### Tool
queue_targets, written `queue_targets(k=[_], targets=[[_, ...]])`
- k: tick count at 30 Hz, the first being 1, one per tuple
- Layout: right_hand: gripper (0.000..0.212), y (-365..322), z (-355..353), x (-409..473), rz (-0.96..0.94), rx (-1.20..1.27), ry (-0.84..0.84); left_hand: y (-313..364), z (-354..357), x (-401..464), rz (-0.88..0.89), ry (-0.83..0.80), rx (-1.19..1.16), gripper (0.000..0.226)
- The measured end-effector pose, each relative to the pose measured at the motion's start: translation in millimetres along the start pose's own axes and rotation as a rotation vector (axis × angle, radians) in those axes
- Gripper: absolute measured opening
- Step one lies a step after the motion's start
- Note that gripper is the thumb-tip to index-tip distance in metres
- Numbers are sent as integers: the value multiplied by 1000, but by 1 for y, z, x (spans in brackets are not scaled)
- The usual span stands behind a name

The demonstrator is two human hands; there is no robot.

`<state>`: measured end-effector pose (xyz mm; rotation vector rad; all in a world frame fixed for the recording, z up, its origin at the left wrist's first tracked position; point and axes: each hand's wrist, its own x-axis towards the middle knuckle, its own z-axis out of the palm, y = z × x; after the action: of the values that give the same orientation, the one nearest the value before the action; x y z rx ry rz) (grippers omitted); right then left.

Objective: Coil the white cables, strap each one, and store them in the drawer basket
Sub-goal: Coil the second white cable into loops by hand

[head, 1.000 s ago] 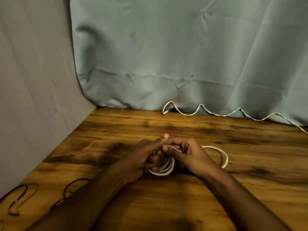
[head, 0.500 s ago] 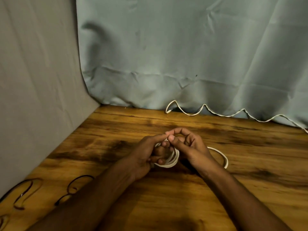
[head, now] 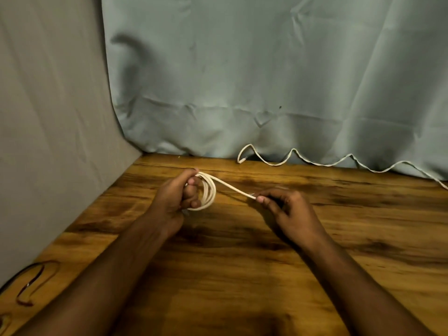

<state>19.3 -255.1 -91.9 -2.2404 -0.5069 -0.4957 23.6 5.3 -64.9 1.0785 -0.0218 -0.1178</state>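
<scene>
My left hand (head: 178, 197) grips a small coil of white cable (head: 210, 194) made of several loops, held just above the wooden table (head: 242, 275). A straight stretch of the same cable runs right from the coil's top to my right hand (head: 286, 209), which pinches the cable's end between thumb and fingertips. A second white cable (head: 322, 163) lies uncoiled in waves along the back of the table at the foot of the curtain. No drawer basket is in view.
Dark thin straps (head: 34, 282) lie on the table at the near left edge. A grey cloth wall (head: 48, 141) stands on the left and a pale blue-green curtain (head: 266, 81) hangs behind the table.
My hands were together over the coil; now my right hand has moved right, pulling the cable's tail out straight. The loose loop that lay to the right is gone from the table.
</scene>
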Motion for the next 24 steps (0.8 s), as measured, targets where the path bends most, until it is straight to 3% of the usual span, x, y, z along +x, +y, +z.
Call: queue_targets(k=[7, 19, 24], targets=[[20, -3, 4, -1, -140, -47, -12, 12, -19, 9, 193, 300, -91, 38], [31, -5, -5, -2, -189, -59, 63, 17, -30, 15, 286, 449, -115, 38], [34, -6, -4, -4, -223, -84, 59, 19, -31, 14, 348, 523, -19, 36]])
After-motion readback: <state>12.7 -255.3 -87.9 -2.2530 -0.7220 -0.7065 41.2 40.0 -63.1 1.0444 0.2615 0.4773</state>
